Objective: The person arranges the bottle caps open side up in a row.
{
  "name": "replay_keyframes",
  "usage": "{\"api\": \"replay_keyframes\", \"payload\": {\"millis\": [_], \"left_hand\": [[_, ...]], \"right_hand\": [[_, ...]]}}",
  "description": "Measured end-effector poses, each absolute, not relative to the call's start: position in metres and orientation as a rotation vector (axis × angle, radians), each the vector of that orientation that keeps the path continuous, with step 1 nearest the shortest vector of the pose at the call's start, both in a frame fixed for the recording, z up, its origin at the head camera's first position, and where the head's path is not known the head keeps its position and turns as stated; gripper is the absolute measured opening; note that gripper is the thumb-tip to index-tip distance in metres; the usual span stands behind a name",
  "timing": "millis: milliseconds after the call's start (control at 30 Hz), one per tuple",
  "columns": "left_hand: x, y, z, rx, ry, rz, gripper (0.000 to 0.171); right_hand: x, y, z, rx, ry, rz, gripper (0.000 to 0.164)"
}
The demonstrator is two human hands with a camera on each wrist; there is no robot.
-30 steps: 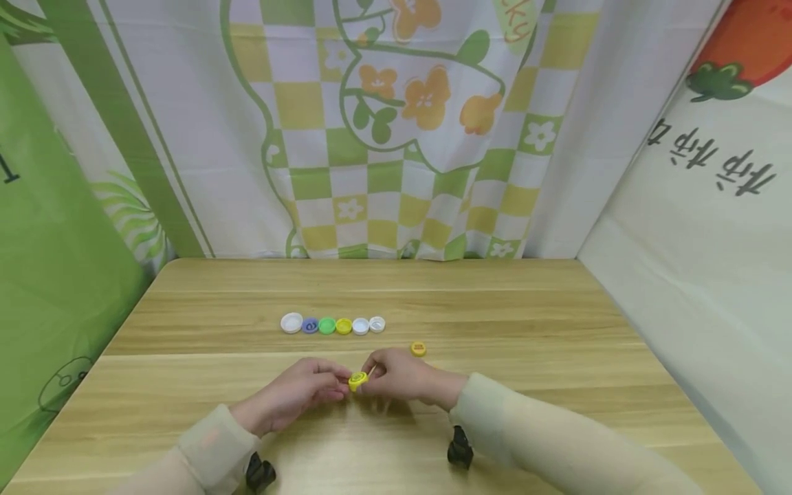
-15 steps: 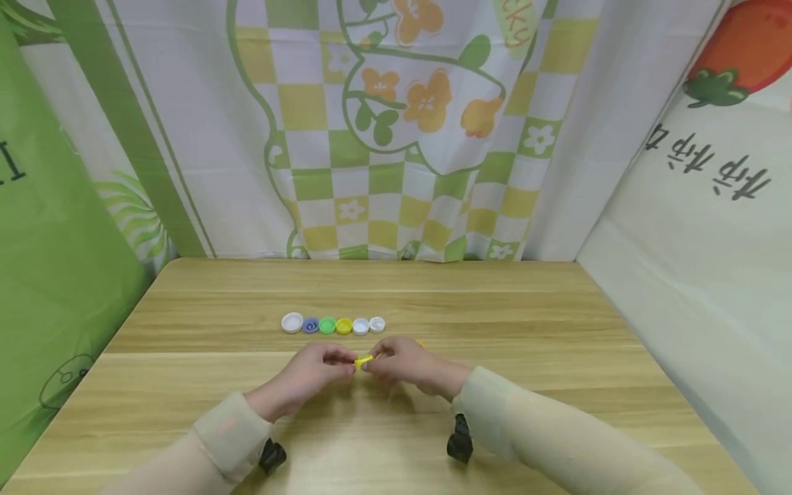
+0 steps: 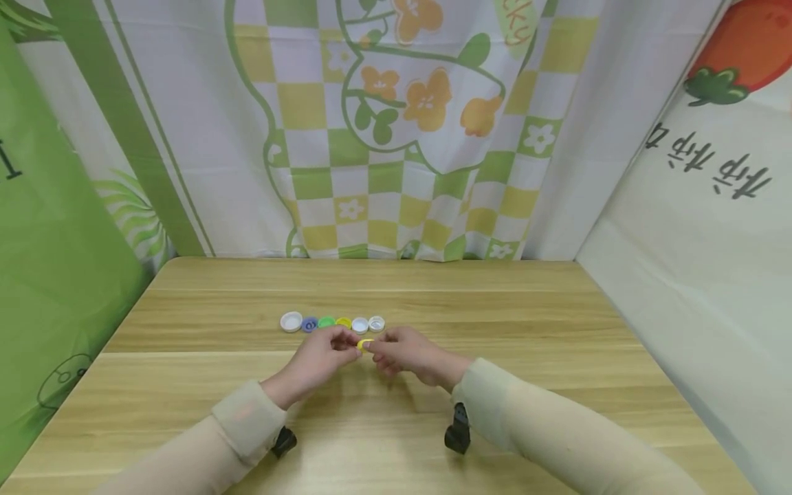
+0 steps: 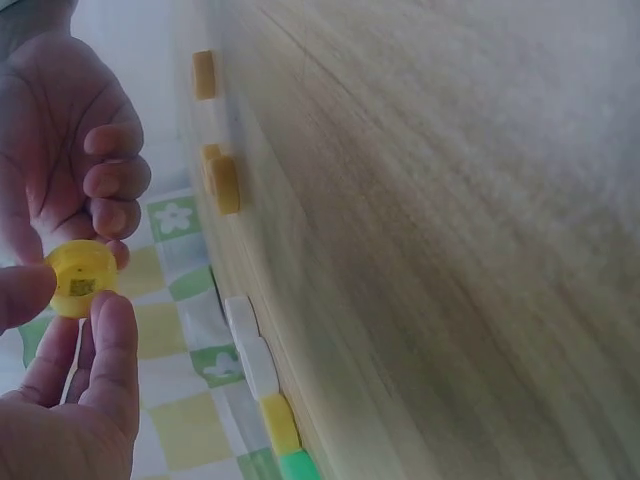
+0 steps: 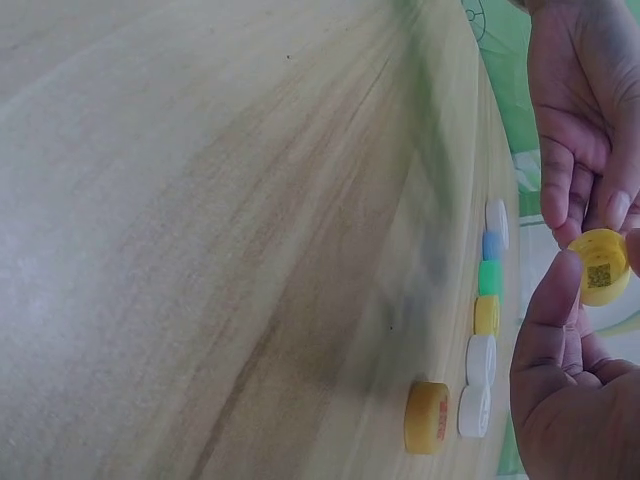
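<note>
A yellow bottle cap (image 3: 364,345) is held up between both hands, in the middle of the head view. Left thumb and fingers of my left hand (image 3: 322,357) pinch its near side. From the other side my right hand (image 3: 411,354) grips it between thumb and finger. Both wrist views look into the hollow inside of the cap (image 5: 602,268), where a small square code shows. Just beyond the hands, a row of upturned caps lines the table: white (image 3: 291,322), purple-blue (image 3: 310,324), green (image 3: 326,322), yellow (image 3: 343,322) and two more white ones (image 3: 359,325).
An orange-yellow cap (image 5: 427,418) lies near the row's right end, hidden behind the right hand in the head view. Small black cameras (image 3: 458,430) hang under both wrists. A patterned curtain (image 3: 408,227) stands along the far edge of the wooden table (image 3: 520,302).
Both hands have moved forward toward the row with the yellow cap and tipped it, so its printed top has turned out of sight. The right hand now covers the loose orange-yellow cap.
</note>
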State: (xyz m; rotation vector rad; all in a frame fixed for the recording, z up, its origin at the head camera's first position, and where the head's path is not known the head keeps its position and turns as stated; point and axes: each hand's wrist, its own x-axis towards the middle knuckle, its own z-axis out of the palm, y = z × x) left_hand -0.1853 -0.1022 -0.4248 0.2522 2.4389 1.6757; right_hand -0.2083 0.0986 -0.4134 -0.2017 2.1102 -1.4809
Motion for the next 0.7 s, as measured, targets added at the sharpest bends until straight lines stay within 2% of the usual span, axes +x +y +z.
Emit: {"api": "replay_keyframes", "payload": {"millis": [300,700], "left_hand": [[-0.194,-0.096,-0.424,0.273,2.469,1.657,0.012],[-0.213,-0.095,-0.427,0.211,2.216,1.885,0.018]], "right_hand": [[-0.212,0.099,-0.408,-0.188,2.137,-1.525,0.026],[-0.222,0.104,-0.412,-0.203,2.148,-1.696,0.023]]}}
